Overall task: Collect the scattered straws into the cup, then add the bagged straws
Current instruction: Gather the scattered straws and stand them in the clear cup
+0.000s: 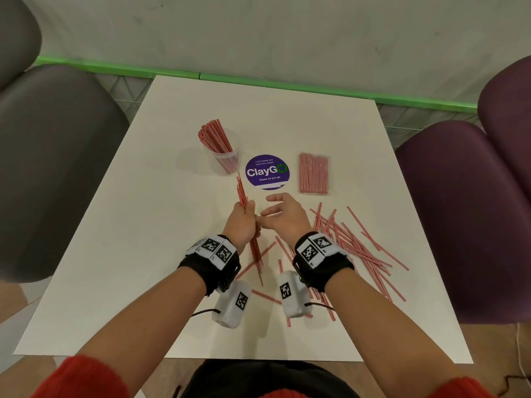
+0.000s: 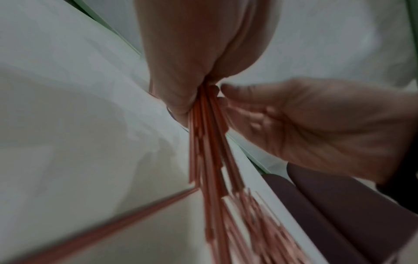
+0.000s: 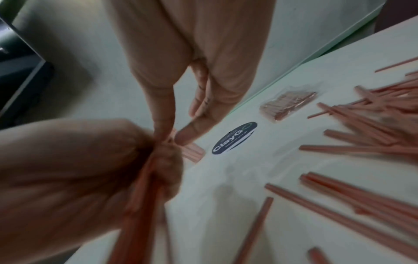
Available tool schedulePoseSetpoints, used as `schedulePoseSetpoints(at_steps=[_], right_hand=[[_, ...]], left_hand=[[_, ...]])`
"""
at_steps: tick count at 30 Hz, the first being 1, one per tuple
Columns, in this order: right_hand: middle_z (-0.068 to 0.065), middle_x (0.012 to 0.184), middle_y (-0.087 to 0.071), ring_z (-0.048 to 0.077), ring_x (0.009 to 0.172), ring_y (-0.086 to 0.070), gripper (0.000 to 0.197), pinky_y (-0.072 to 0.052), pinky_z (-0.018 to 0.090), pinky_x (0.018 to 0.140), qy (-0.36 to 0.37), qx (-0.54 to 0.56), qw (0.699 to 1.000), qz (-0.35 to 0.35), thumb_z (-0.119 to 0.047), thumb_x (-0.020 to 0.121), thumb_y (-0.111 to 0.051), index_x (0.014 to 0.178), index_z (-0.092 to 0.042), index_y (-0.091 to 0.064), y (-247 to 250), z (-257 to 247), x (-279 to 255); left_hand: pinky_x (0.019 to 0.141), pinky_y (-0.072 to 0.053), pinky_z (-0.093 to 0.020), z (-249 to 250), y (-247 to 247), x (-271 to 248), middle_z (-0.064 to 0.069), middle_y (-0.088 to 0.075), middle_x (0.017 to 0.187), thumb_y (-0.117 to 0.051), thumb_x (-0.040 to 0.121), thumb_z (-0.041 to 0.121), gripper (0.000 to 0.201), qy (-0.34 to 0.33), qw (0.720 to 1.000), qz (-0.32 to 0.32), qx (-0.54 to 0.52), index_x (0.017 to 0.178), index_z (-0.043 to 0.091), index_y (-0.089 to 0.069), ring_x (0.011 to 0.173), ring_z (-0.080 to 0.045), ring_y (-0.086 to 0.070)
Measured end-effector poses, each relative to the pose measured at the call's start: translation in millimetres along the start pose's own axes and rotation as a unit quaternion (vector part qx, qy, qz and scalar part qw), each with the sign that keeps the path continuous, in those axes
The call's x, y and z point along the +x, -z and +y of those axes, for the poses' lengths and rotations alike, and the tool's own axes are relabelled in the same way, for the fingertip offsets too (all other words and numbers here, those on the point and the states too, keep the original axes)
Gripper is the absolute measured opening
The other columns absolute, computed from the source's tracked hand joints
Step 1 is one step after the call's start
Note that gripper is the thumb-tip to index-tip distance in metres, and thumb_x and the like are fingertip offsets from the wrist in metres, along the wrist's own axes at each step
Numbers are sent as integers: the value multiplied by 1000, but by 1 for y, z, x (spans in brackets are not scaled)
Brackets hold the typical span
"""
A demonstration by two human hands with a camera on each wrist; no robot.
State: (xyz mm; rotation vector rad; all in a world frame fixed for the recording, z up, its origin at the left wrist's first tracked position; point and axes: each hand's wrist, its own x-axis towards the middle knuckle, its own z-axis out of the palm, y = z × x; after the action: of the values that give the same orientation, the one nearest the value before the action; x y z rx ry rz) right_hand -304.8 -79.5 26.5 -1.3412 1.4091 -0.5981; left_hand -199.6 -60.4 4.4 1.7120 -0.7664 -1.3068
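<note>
Red-and-white striped straws fill the clear plastic cup standing on the white table, just left of the round purple ClayGo sticker. On the sticker's other side lies the flat bag of straws, still sealed as far as I can see. Nearer the person than the sticker, the left hand has its fingers curled round a bundle of straws, which slants with its far tip reaching toward the cup. The right hand hovers just beside it, fingers loosely spread and holding nothing, its fingertips touching the bundle at the left fist. Scattered straws lie crisscrossed on the table to the near right of the sticker, under and beyond the right wrist.
</note>
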Motion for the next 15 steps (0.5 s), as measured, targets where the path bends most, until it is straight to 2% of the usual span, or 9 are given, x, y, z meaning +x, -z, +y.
schedulePoseSetpoints(at_steps=[2,3,4,6,9,11,13,15], right_hand=[[3,93,-66,22,88,-66,33,-54,36,84,-8,-102,995,9,-19,76,-73,104,-15,-58,10,6,-4],[6,99,-67,23,94,-65,31,-52,34,83,-16,-176,984,4,-23,78,-71,104,-13,-60,16,9,-6],[8,106,-66,23,99,-63,33,-49,31,82,-29,-254,967,-7,-27,79,-70,106,-10,-61,22,13,-9],[9,114,-64,24,106,-60,44,-44,27,81,-66,-376,924,-33,-36,79,-69,111,-7,-59,31,18,-15],[10,120,-60,26,111,-58,66,-48,30,87,-109,-482,867,-69,-48,75,-70,119,-3,-52,38,22,-21],[11,121,-58,26,113,-57,74,-48,30,88,-123,-515,844,-91,-52,72,-72,122,-2,-50,36,26,-21],[10,116,-61,24,108,-59,71,-49,29,83,-137,-515,841,-97,-48,70,-75,119,-2,-52,33,29,-22],[9,107,-62,23,100,-61,62,-50,27,79,-140,-507,846,-87,-42,72,-76,114,-2,-54,31,31,-21]], left_hand=[[53,-44,-33,-5,8,1,-9,-49,76,-33,100,31,41,16,998,-20,63,121,-4,-38,56,-22,-48],[59,-46,-37,-7,12,1,-14,-54,84,-35,99,32,41,13,990,-39,137,120,-3,-40,63,-28,-54],[66,-46,-39,-11,16,-1,-19,-58,95,-38,98,33,40,0,971,-60,233,117,-2,-42,75,-34,-58],[74,-42,-32,-19,21,-7,-17,-61,109,-44,96,36,37,-38,918,-95,383,114,4,-46,92,-33,-59],[83,-42,-30,-29,20,-15,-11,-59,119,-53,92,34,38,-54,881,-126,453,118,6,-46,106,-29,-58],[87,-45,-33,-34,17,-16,-10,-58,124,-59,89,33,42,-56,868,-135,475,119,6,-44,108,-29,-58],[88,-49,-37,-37,14,-17,-12,-59,121,-64,86,34,47,-65,854,-138,497,118,6,-44,104,-29,-59],[87,-50,-36,-37,11,-18,-11,-60,116,-67,83,33,47,-79,845,-133,512,116,5,-48,102,-28,-60]])
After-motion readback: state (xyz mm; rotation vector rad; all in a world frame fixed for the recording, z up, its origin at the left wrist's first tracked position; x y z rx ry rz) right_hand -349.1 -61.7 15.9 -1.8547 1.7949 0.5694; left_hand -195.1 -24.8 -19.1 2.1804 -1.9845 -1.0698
